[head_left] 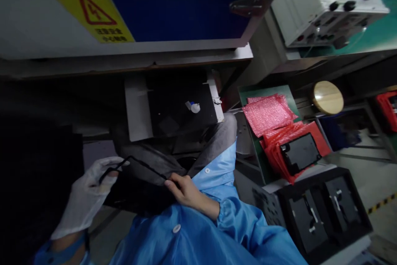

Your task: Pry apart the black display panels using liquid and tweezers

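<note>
My left hand (pixel 85 196), in a white glove with a bare fingertip showing, is closed on one end of a thin black strip (pixel 147 167). The bare fingers of my right hand (pixel 189 192) pinch the other end, so the strip spans the gap above my lap. Whether it is a cord or the edge of a thin frame, I cannot tell. Beyond my knees, a black panel (pixel 182 118) lies on a pale board, with a small white round piece (pixel 195 108) on it.
A blue cabinet (pixel 186 4) with a warning label stands ahead. To the right are red bubble-wrap bags (pixel 269 112), a black flat device (pixel 300 153) and a black foam tray (pixel 366 215) holding dark panels. A round wooden stool (pixel 328 97) and white instrument box (pixel 328 13) are farther off.
</note>
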`<action>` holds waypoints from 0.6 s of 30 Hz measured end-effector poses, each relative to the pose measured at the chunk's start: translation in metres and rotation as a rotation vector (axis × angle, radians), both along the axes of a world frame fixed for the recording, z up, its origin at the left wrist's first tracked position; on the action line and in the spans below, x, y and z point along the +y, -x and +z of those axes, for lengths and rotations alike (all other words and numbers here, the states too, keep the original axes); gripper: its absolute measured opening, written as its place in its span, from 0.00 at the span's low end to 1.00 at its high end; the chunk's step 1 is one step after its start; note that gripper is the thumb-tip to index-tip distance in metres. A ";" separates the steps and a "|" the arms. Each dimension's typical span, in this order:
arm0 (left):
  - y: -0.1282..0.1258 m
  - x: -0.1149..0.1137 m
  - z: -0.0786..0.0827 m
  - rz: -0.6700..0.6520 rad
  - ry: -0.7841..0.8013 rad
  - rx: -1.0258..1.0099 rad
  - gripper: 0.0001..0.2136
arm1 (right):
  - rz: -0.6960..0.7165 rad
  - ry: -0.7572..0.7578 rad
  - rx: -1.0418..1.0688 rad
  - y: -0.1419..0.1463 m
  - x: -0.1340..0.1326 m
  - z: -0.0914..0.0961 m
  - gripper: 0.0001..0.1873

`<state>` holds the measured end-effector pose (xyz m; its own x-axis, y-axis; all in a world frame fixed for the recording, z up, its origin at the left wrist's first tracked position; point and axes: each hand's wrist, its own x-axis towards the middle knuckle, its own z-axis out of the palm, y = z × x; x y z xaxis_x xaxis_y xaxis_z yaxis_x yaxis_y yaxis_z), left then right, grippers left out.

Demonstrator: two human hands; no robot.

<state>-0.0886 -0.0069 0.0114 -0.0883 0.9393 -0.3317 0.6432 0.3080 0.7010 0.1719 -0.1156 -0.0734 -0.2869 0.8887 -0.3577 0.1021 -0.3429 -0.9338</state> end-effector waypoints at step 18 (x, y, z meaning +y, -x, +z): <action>0.013 -0.034 0.064 -0.223 0.183 0.053 0.17 | -0.038 0.080 0.187 -0.010 0.021 -0.010 0.47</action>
<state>-0.1012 -0.0409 0.0754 0.0921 0.8626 -0.4974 0.7437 0.2726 0.6104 0.1816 -0.0944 -0.0838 -0.3219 0.8710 -0.3711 -0.0844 -0.4168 -0.9051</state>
